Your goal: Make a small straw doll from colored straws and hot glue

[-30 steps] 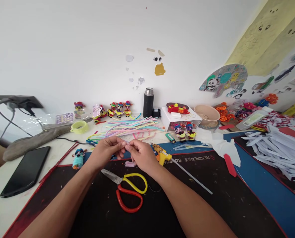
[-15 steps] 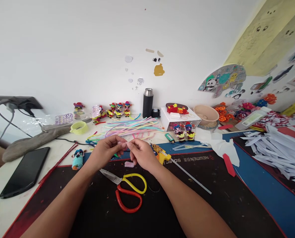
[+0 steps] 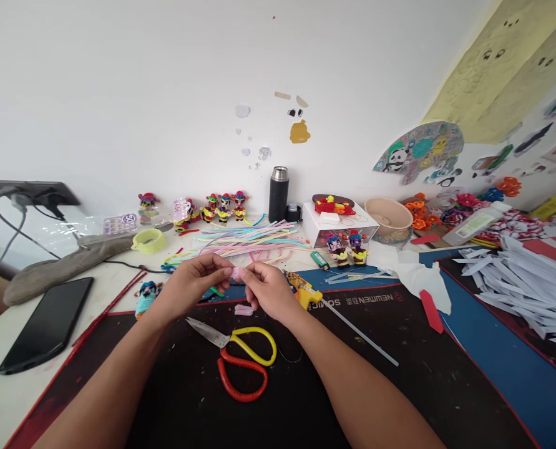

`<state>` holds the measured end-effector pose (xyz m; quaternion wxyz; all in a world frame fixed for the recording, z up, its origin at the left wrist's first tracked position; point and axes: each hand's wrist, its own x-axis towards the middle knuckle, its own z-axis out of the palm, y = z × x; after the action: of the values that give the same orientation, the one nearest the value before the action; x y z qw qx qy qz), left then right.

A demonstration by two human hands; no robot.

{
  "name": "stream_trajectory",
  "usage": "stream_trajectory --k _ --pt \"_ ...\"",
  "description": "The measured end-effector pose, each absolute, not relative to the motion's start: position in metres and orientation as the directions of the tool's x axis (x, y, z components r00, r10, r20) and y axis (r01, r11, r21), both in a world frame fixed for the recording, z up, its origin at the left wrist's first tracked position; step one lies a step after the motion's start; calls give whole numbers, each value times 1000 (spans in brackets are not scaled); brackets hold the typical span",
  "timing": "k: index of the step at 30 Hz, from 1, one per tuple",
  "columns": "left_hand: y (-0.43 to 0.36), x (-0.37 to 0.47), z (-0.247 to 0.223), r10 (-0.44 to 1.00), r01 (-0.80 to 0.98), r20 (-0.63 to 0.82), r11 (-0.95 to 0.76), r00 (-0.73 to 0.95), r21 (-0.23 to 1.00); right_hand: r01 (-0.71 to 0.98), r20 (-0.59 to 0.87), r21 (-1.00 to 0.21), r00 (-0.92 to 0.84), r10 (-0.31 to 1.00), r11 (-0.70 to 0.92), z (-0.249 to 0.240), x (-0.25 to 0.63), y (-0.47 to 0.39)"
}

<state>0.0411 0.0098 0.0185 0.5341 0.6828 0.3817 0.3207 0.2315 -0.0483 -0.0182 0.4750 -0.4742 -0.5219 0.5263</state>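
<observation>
Between my two hands is a short piece of pale pink pipe cleaner [image 3: 235, 272], pinched from both sides by thumbs and fingers. My left hand [image 3: 199, 284] closes on its left end, my right hand [image 3: 267, 288] on its right. Below the fingers, another folded pink pipe cleaner piece [image 3: 243, 310] lies on the black mat [image 3: 175, 399]. Scissors [image 3: 247, 358] with one yellow and one red handle rest nearer to me, blades pointing left. A yellow glue gun [image 3: 308, 298] with a long glue stick [image 3: 362, 335] lies beside my right hand, partly hidden by it.
Pastel pipe cleaners [image 3: 254, 240] are heaped behind my hands. A turquoise figure [image 3: 145, 300] stands by my left forearm, near a phone [image 3: 46, 324]. Farther back are a black thermos [image 3: 278, 194], a white box [image 3: 312, 227] and a bowl [image 3: 389, 215]. Paper strips [image 3: 525, 287] pile up right.
My left hand has shifted slightly left, and more of the pink pipe cleaner piece shows between the fingertips. My left forearm now covers part of the turquoise figure.
</observation>
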Motion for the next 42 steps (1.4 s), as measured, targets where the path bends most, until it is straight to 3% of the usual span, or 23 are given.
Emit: stream_trajectory --k 14,20,25,33,37,42 --pt "13 37 13 842 233 25 -177 539 956 8 -3 -1000 -73 997 -3 -14 232 -49" --pt "9 43 2 757 537 -44 -420 652 731 -83 7 -997 -9 1000 6 -10 232 -49" --pt "0 53 -7 663 552 -71 -554 745 623 -126 -9 -992 -21 1000 -12 -11 231 -50" --pt "-6 57 -13 655 488 -52 -504 754 712 -126 -9 -992 -79 997 -19 -11 229 -51" --pt "3 51 0 765 468 -45 -344 642 814 -83 -13 -996 -116 993 -23 -13 231 -51" --pt "15 39 15 875 257 -10 -131 484 958 -35 -36 -998 -175 984 -42 -14 231 -52"
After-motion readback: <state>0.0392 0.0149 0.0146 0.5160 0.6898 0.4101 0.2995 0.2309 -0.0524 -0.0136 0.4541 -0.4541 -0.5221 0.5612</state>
